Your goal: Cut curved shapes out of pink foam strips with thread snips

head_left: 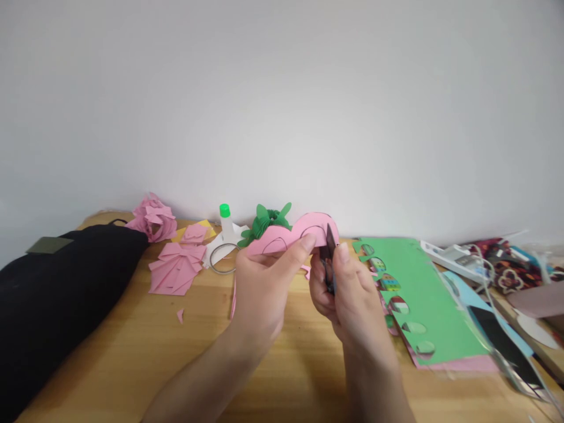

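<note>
My left hand (pixel 268 279) pinches a pink paper piece (pixel 269 239) with a scalloped outer edge and curved drawn lines. Gripped in my right hand (pixel 352 288) is a pair of dark scissors (pixel 328 252), its blades pointing up at the right end of the paper. Part of the handles is hidden behind my fingers. Both hands are raised over the wooden table (pixel 194 358). Just behind the left hand sits a green folded-paper figure (pixel 267 220), partly covered by the pink paper.
A glue stick (pixel 225 220) with a green cap stands beside a ring (pixel 212 258). Pink folded papers (pixel 176 267) and a pink paper flower (pixel 152 217) lie left. Black fabric (pixel 66 294) covers the left side. Green sheets (pixel 434 299), a phone (pixel 502 341) and clutter are right.
</note>
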{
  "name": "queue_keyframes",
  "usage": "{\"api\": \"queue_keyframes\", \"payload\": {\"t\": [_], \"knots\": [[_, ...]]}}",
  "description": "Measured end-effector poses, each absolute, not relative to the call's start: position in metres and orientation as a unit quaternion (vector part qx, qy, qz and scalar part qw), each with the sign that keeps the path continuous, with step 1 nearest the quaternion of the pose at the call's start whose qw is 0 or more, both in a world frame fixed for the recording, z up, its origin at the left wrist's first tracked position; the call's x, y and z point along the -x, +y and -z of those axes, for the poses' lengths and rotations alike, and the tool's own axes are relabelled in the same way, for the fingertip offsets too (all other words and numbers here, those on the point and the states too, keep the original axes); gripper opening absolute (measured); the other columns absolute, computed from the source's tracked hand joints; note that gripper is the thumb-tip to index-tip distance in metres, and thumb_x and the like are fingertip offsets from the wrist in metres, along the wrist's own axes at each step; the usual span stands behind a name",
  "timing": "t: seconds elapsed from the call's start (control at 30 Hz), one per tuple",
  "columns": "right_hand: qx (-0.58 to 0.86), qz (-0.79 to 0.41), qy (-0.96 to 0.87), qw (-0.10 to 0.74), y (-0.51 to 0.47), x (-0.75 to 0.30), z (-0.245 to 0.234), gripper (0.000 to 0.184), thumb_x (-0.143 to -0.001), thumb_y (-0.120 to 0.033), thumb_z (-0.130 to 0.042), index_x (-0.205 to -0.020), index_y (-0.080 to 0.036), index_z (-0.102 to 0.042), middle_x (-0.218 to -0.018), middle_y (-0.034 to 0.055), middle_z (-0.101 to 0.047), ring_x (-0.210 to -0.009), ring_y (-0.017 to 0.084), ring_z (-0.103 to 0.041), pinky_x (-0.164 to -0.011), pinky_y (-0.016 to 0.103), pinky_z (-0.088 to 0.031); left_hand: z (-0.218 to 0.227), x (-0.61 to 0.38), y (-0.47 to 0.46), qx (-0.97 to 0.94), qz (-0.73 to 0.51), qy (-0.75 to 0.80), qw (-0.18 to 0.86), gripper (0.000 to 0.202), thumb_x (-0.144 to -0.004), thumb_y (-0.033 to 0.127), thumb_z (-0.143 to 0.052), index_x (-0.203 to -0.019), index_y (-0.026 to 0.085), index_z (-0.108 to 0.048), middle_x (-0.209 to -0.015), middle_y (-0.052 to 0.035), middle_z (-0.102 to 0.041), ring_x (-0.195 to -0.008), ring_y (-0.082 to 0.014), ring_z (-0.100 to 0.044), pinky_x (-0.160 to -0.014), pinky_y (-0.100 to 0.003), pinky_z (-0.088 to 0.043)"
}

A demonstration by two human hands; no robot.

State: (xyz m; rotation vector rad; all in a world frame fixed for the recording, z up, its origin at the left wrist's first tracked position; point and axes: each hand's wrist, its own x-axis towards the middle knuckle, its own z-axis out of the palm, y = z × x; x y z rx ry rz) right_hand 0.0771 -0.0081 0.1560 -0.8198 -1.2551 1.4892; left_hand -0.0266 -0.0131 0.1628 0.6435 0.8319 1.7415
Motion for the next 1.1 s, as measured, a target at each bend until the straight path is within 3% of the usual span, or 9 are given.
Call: {"api": "queue_keyframes", "payload": {"t": [0.63,1.1], "knots": [[0.351,-0.598,-0.53,0.489,-0.0091,-0.0783,-0.1554,0.05,-0.095,-0.062,-0.045,-0.065,-0.021,-0.047,-0.046,-0.0085,-0.031,-0.039,0.007,-0.016,-0.036,0.021,-0.014,-0.1635,0.0282,-0.0143,-0.283,-0.724,0.339,0.53,0.014,-0.074,0.028,-0.08,-0.064,0.019,-0.077,-0.07,-0.0019,-0.076,-0.07,-0.0149,-0.069,-0.068,-0.027,-0.056],[0.334,-0.608,-0.532,0.486,-0.0095,-0.0808,-0.1547,0.048,-0.097,-0.056,-0.046,-0.065,-0.02,-0.047,-0.046,-0.0087,-0.03,-0.04,0.006,-0.016,-0.036,0.02,-0.014,-0.1622,0.0293,-0.0159,-0.287,-0.709,0.35,0.541,0.011,-0.075,0.031,-0.08,-0.068,0.023,-0.08,-0.071,-0.0033,-0.078,-0.067,-0.0171,-0.07,-0.065,-0.029,-0.058]]}}
